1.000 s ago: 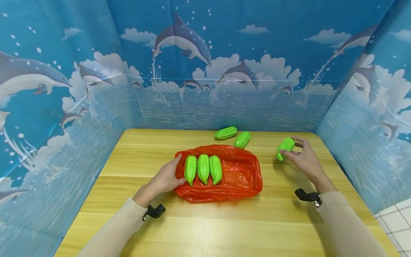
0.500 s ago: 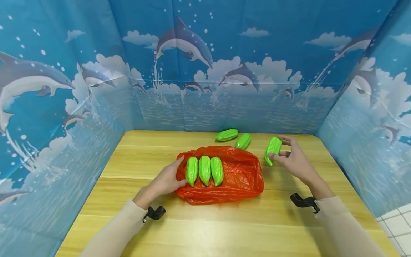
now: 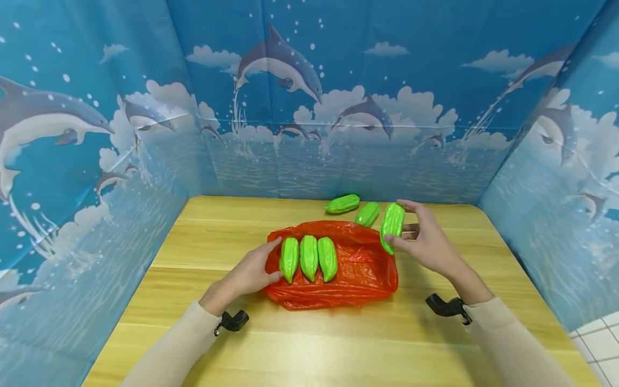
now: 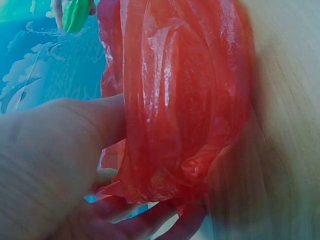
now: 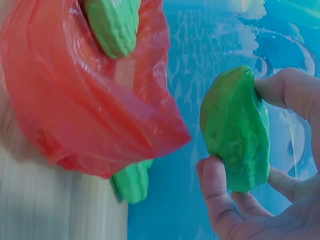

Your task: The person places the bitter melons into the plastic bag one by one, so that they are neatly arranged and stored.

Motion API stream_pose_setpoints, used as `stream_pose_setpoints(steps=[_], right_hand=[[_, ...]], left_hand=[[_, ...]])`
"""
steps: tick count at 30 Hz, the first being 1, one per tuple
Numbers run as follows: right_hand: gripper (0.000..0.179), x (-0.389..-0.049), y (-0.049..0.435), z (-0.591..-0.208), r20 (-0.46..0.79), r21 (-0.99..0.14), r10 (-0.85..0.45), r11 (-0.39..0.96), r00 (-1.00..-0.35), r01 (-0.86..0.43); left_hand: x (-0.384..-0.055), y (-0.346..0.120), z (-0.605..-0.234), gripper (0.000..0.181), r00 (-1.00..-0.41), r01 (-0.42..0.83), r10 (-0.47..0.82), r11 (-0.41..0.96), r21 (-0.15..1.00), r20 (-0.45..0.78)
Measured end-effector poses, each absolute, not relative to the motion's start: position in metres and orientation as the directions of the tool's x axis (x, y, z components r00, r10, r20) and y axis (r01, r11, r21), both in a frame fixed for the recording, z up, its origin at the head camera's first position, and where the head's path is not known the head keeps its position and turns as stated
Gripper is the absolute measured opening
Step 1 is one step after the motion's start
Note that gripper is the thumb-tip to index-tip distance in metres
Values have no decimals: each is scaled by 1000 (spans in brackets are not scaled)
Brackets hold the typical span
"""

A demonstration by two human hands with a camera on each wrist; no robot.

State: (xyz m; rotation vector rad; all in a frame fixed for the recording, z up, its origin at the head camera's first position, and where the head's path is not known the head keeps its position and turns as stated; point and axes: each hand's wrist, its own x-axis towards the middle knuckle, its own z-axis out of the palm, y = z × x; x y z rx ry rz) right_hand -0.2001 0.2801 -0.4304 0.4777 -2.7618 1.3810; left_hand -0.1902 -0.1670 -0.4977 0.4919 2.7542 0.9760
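Note:
My right hand (image 3: pixel 427 243) pinches a bright green, ridged bitter melon (image 3: pixel 393 221) between thumb and fingers, held up at the right end of a red plastic bag (image 3: pixel 360 263). In the right wrist view the melon (image 5: pixel 235 132) hangs clear of the bag's rim. The bag lies with its mouth spread wide on the table. Three similar melons (image 3: pixel 309 258) lie side by side in its left half. My left hand (image 3: pixel 249 271) grips the bag's left end; in the left wrist view the thumb passes behind the red plastic (image 4: pixel 175 100) and the fingers sit beneath it.
Two more green melons, one lying sideways (image 3: pixel 343 204) and one slanted (image 3: pixel 368 214), lie on the wooden table (image 3: pixel 300 349) behind the bag. A blue dolphin-print curtain (image 3: pixel 309 161) encloses the table's back and both sides.
My right hand has carried its melon leftward from the right side of the table to the bag's right end. The left hand and the bag have stayed in place.

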Motion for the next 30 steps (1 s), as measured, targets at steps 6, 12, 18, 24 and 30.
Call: stream_pose_setpoints(steps=[6,12,18,24,30], right_hand=[[95,-194,267,-430,135,-745,-298,599,-945,-295],[94,-196,252,-429,157,-720,-310,614,-938,-324],[96,-199,243,-429,148,-711,-336,617,-930,-336],[96,-202,237,-430,134,-704,-367,619,-921,-349],[95,-206,231,-432,124,-713,-379,608,-917,-348]], left_hand=[[-188,-167,-498,92,-925,261,376,731,631,-53],[-187,-167,-498,92,-927,263,372,725,636,-41],[-187,-167,-498,92,-928,263,370,729,633,-41],[-187,-169,-501,92,-924,266,379,724,636,-45],[-188,-171,-501,92,-926,260,374,720,643,-45]])
